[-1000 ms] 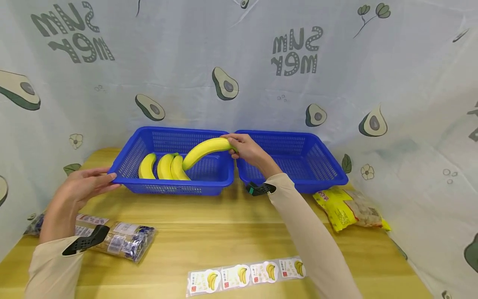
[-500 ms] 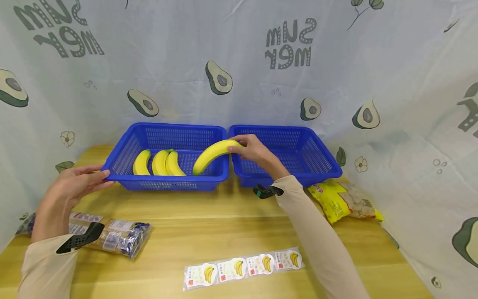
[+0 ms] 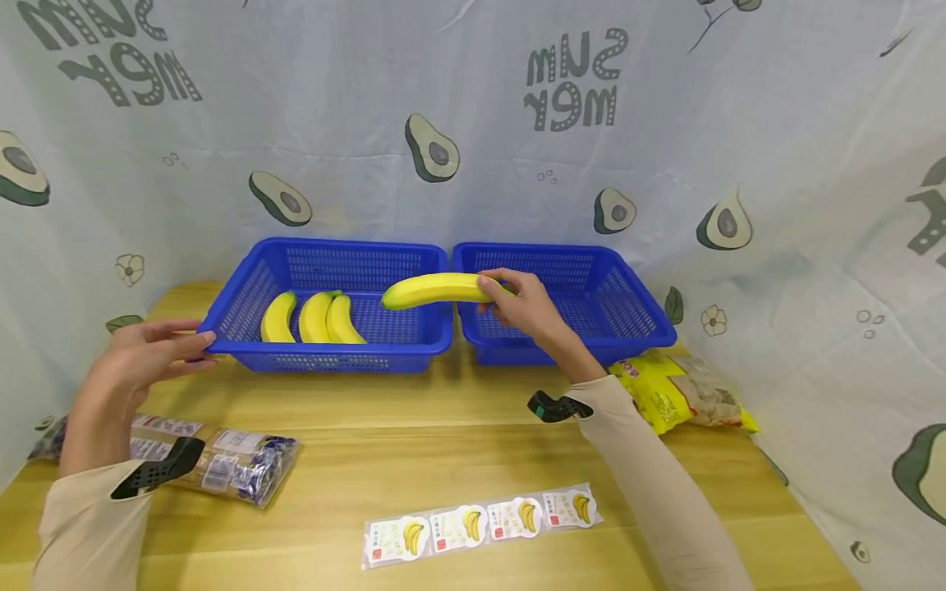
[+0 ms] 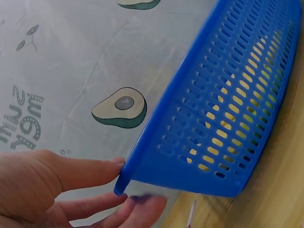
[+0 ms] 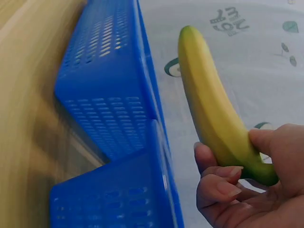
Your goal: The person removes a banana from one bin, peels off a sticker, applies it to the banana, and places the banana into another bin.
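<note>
A yellow banana [image 3: 436,289] is held near its stem end by my right hand [image 3: 523,308], above the spot where two blue baskets meet. In the right wrist view the thumb and curled fingers pinch the banana [image 5: 204,90] by its green stem end. My left hand [image 3: 144,357] grips the front left corner of the left blue basket [image 3: 332,359]. The left wrist view has the thumb on top of the rim of that basket [image 4: 161,118] and fingers below. Inside it, towards the left, lie a single banana [image 3: 278,318] and a touching pair of bananas [image 3: 328,318].
Beside the left basket stands a right blue basket [image 3: 636,316]. A strip of banana stickers [image 3: 480,525] lies at the table's front. A brown clear-wrapped package [image 3: 222,460] rests at the left, a yellow bag [image 3: 676,390] at the right. A patterned curtain [image 3: 473,123] hangs behind.
My right hand has lifted the banana up out of the left basket and moved it to the right, turning it nearly level. The left hand has kept its grip on the basket's corner.
</note>
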A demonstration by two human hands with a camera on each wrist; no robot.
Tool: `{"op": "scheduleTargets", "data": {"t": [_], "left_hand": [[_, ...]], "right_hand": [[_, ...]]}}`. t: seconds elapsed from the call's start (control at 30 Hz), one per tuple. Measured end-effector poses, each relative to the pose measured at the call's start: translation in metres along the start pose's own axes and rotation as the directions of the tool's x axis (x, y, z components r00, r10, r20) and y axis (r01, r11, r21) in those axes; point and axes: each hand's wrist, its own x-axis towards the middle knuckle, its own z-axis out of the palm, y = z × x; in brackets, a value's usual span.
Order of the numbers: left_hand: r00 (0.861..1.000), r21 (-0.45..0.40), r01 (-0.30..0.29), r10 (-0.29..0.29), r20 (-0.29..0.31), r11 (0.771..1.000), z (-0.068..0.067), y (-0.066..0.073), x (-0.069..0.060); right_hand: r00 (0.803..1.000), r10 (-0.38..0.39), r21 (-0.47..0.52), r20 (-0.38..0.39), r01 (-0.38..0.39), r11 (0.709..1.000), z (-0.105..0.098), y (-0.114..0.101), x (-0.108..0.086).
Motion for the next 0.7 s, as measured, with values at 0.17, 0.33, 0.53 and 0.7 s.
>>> {"op": "scheduleTargets", "data": {"t": [0.17, 0.33, 0.53, 0.7], "left_hand": [[0.976, 0.183, -0.003, 0.043, -0.214, 0.983, 0.009, 0.013, -0.011], [0.919, 0.254, -0.124, 0.208, -0.335, 0.959, 0.034, 0.034, -0.021], [0.873, 0.328, -0.386, 0.457, -0.173, 0.862, 0.079, 0.053, -0.026], [0.88, 0.278, -0.445, 0.474, -0.044, 0.851, 0.111, 0.061, -0.027]], "right_hand": [[0.998, -0.046, 0.026, -0.036, 0.047, 0.999, -0.001, 0.009, -0.018], [0.995, -0.075, 0.056, -0.06, 0.078, 0.995, -0.001, 0.013, -0.034], [0.995, -0.083, 0.087, -0.062, 0.088, 0.992, -0.002, 0.018, -0.047], [0.995, -0.075, 0.101, -0.065, 0.081, 0.992, -0.002, 0.02, -0.055]]}}
